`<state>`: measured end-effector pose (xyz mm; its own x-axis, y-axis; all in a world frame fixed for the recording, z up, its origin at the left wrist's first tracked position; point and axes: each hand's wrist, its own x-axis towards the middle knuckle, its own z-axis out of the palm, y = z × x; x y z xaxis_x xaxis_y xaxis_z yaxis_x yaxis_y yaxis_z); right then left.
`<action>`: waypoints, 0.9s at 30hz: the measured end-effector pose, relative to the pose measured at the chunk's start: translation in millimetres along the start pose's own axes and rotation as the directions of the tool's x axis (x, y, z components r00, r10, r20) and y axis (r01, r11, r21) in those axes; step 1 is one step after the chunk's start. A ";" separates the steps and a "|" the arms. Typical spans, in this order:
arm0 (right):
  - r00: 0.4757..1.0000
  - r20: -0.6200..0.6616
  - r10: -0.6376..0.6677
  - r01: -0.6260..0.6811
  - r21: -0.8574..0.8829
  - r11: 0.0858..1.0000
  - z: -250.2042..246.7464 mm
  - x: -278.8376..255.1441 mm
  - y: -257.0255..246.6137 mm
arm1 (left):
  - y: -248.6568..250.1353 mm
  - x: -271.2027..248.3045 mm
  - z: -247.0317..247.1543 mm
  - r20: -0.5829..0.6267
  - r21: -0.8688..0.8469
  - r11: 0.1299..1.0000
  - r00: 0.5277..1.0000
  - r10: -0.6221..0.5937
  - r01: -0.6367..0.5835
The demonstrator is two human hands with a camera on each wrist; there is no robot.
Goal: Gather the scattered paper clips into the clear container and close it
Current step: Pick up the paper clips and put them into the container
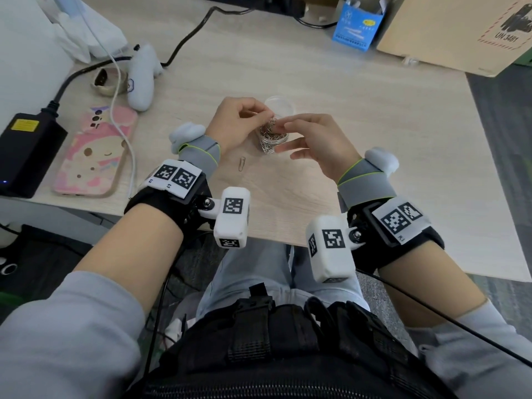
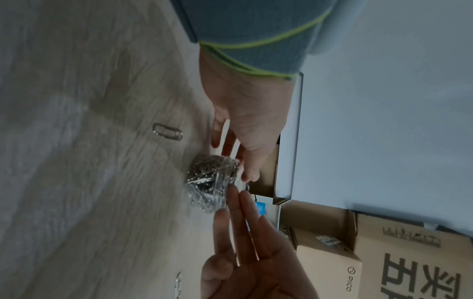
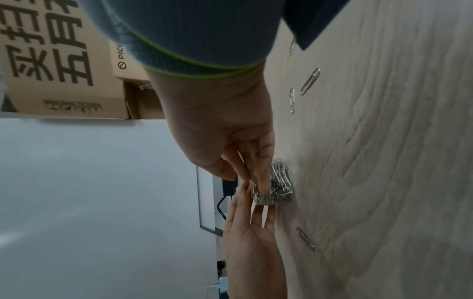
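The clear container (image 1: 270, 142) (image 2: 207, 186) (image 3: 281, 182) stands open mid-table, filled with silver paper clips. Its clear lid (image 1: 280, 102) lies just behind it. My left hand (image 1: 267, 118) (image 3: 245, 194) is above the rim and pinches a small bunch of clips between thumb and forefinger. My right hand (image 1: 283, 136) (image 2: 232, 204) touches the container's right side with straight fingers. One loose clip (image 1: 242, 163) (image 2: 167, 131) lies on the table left of the container. In the right wrist view more loose clips (image 3: 310, 81) lie under my right wrist.
Along the left side of the wooden table (image 1: 374, 139) lie a pink-cased phone (image 1: 95, 154), a black power brick (image 1: 26, 151) with cables and a white controller (image 1: 142, 79). A blue box (image 1: 357, 24) and a cardboard box (image 1: 460, 30) stand at the back right.
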<state>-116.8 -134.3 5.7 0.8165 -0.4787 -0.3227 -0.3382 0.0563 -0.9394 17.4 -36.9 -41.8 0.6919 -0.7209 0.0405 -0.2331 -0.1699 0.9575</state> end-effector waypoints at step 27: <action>0.977 -0.214 0.006 0.010 0.073 0.997 -17.1 -33.3 35.8 | 20.1 -40.1 -9.0 -0.038 0.637 0.743 0.971 -0.237 0.206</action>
<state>-164.1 -131.3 -15.2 0.6954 -0.6547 -0.2963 -0.2954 0.1155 -0.9484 -8.9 -5.3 -21.6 0.7528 -0.6341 -0.1768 -0.4659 -0.7029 0.5374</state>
